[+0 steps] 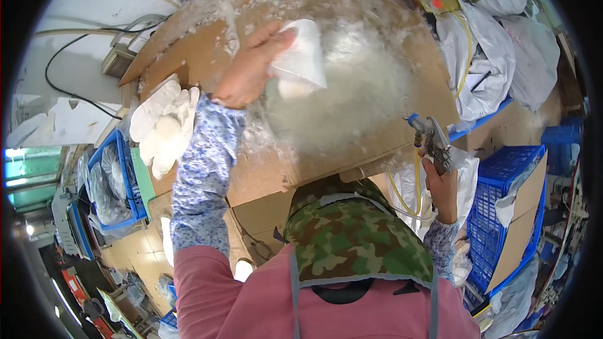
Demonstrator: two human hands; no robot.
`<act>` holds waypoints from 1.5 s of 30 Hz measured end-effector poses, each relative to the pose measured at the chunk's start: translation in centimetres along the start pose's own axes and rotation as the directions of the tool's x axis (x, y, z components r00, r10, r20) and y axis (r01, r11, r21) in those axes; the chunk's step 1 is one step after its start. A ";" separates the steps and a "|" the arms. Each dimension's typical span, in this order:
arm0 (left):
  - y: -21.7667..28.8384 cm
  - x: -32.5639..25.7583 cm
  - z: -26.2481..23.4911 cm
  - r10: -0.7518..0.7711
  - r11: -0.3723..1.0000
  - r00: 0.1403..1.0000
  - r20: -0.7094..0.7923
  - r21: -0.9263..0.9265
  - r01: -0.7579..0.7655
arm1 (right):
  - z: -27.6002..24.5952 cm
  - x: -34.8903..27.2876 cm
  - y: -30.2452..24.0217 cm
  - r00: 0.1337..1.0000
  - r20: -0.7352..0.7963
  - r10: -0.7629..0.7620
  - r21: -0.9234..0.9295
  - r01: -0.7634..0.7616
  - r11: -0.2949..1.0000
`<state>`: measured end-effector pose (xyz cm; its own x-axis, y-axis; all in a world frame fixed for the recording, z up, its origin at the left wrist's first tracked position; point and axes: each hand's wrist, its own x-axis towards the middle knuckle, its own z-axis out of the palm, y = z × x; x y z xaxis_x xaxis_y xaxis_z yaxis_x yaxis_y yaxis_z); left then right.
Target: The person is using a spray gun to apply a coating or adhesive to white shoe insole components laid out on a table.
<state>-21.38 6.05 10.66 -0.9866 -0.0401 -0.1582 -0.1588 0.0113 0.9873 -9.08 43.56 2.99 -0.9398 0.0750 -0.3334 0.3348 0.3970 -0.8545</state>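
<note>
My left hand (251,69) holds a white fabric piece (300,56) up over a large cardboard box (207,56) whose inside is coated with white fluff. My right hand (443,188) grips a metal spray gun (430,138) with a blue tip and a yellow hose (414,182), at the box's right edge. The nozzle points left toward the box. Both forearms wear blue flowered sleeve covers. A camouflage apron (352,238) covers my chest.
A pile of white fabric pieces (164,125) lies left of the box. A blue crate (116,182) with bagged items stands at the left, another blue crate (502,213) with cardboard at the right. White sacks (496,56) are piled at the upper right. Black cables (69,63) run at the upper left.
</note>
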 end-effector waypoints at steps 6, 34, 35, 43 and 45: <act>-0.1 -0.5 6.5 -0.075 0.925 0.995 0.072 -0.368 0.096 | -0.9 -0.3 2.2 0.996 -0.013 -0.092 0.050 0.092 0.995; -23.5 -8.1 0.3 -0.177 0.969 0.939 -0.294 0.117 0.219 | 8.6 -1.7 -3.0 0.936 0.299 -0.185 -0.056 0.210 0.976; -23.8 -8.1 0.1 -0.149 0.965 0.945 -0.291 0.166 0.203 | 8.6 -1.9 -3.3 0.918 0.335 -0.215 -0.068 0.251 0.966; -20.9 -8.0 2.4 0.459 0.411 0.886 -0.066 0.900 -0.146 | 7.7 -1.6 -0.3 0.969 0.102 -0.227 -0.115 0.238 0.964; -21.1 -7.5 3.2 0.432 0.409 0.901 0.034 0.883 -0.229 | 7.3 -2.0 -0.8 0.968 0.186 -0.166 -0.049 0.178 0.983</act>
<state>-10.74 9.31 -9.01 -0.9589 0.0025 0.2837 0.1281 0.8962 0.4249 -7.01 36.41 1.44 -0.9532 -0.1631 -0.2547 0.1585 0.4481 -0.8798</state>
